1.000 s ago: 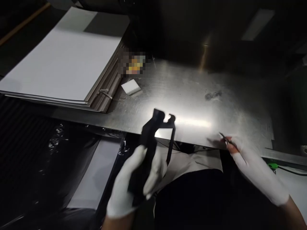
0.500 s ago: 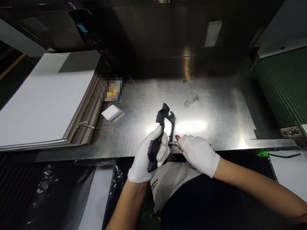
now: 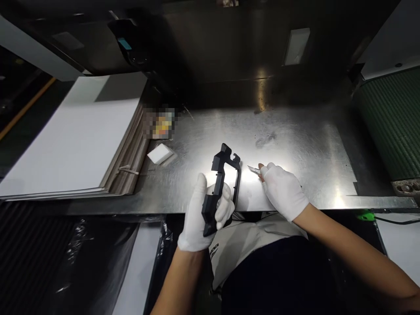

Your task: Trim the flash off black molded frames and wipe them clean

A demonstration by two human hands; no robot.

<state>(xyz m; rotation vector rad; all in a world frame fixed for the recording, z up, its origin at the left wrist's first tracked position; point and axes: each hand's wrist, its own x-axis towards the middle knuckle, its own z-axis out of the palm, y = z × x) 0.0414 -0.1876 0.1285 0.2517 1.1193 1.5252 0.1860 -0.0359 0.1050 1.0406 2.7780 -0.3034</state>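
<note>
My left hand (image 3: pixel 200 214), in a white glove, is wrapped round the lower end of a black plastic frame-shaped part (image 3: pixel 221 183) and holds it upright over the near edge of the steel table (image 3: pixel 295 144). My right hand (image 3: pixel 284 190), also gloved with a bare fingertip showing, is closed on a small thin blade (image 3: pixel 253 169). The blade's tip points left and sits just right of the part's upper edge, a small gap away.
A thick stack of white sheets (image 3: pixel 75 140) lies at the table's left. A small white block (image 3: pixel 160 153) rests beside it. A green conveyor belt (image 3: pixel 390 118) runs at the right. Black plastic film (image 3: pixel 82 258) hangs below the table on the left.
My right hand came in from the right to the part's lower edge, then rose to its upper right with the blade. My left hand lifted the part closer to the table.
</note>
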